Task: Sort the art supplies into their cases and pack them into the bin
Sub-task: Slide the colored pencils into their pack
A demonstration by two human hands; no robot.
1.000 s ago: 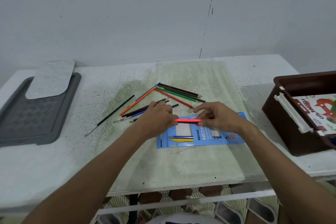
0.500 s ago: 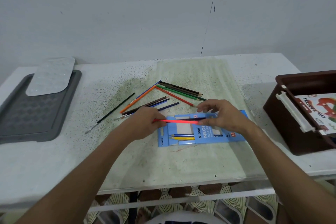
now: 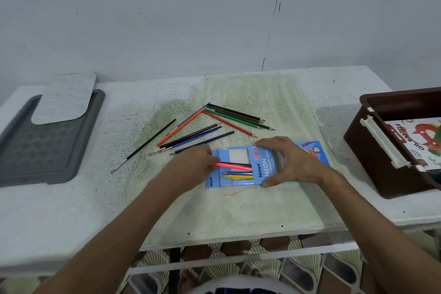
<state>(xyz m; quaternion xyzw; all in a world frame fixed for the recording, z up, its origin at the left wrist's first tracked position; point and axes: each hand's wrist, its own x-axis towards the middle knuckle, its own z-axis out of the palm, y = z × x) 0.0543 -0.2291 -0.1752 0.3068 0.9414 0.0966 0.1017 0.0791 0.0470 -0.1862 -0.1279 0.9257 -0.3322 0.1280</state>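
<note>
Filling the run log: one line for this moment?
step: casing pencils | left hand: feeding pink pencil into pencil box | right hand: steadying box | loose pencils: remain

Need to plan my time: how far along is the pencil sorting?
Done: oil pastels box sits in the brown bin; blue and yellow pencils lie in the blue case. In hand: left hand slides the red pencil in; right hand steadies the case. Left: loose pencils, paintbrush.
</note>
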